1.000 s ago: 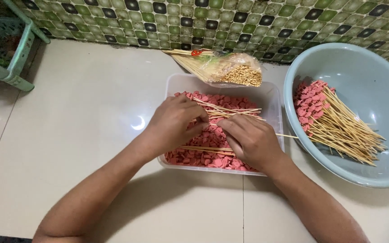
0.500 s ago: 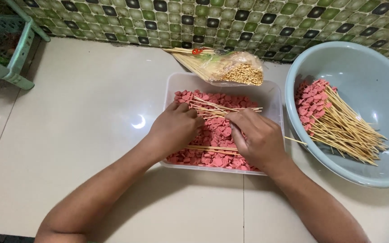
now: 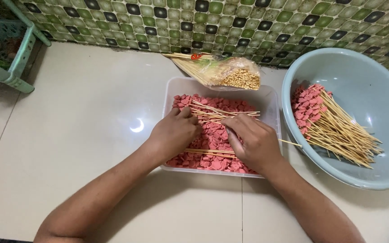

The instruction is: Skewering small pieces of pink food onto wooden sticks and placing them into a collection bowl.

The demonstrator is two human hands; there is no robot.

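Evidently mid-threading: the left hand (image 3: 174, 133) rests curled on the pink sausage pieces (image 3: 212, 135) while the right hand (image 3: 255, 141) pinches a bamboo skewer (image 3: 289, 143), which next needs another piece pushed squarely on.

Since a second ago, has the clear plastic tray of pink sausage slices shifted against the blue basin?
No. The clear plastic tray sits the same way beside the round blue basin, under the bag of skewers.

- Clear plastic bag (image 3: 223, 72) of bamboo skewers, long and tapered, lying at the foot of the tiled wall just behind the clear container; pale yellow stick ends fill its right end, and a small red tie closes its left.
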